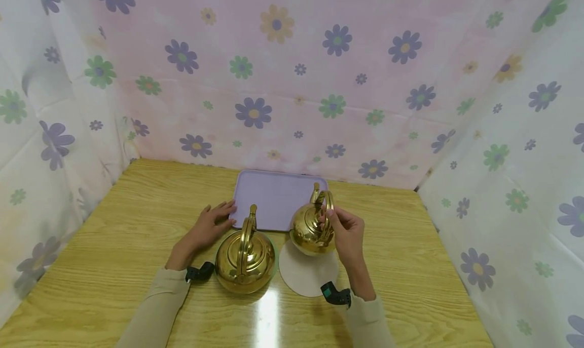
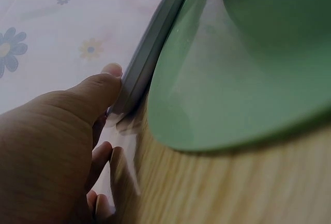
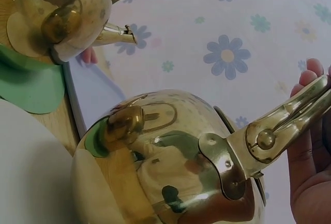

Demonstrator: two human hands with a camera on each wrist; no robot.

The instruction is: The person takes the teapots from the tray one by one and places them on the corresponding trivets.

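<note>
My right hand (image 1: 350, 235) grips the arched handle of a brass kettle (image 1: 304, 230). This kettle is over the far part of a round off-white mat (image 1: 306, 277) and overlaps the near right corner of a lilac tray (image 1: 269, 193). Its underside is hidden, so I cannot tell if it touches anything. My left hand (image 1: 211, 225) touches the tray's left edge with fairly straight fingers; in the left wrist view the thumb (image 2: 103, 87) lies against the rim. A second brass kettle (image 1: 228, 262) stands on a round green mat (image 2: 207, 89), right beside my left wrist.
A wood-grain table (image 1: 137, 226) bears everything. Flower-printed cloth (image 1: 292, 84) hangs along its back and both sides. The second kettle's handle stands upright and its spout (image 1: 253, 211) points to the tray.
</note>
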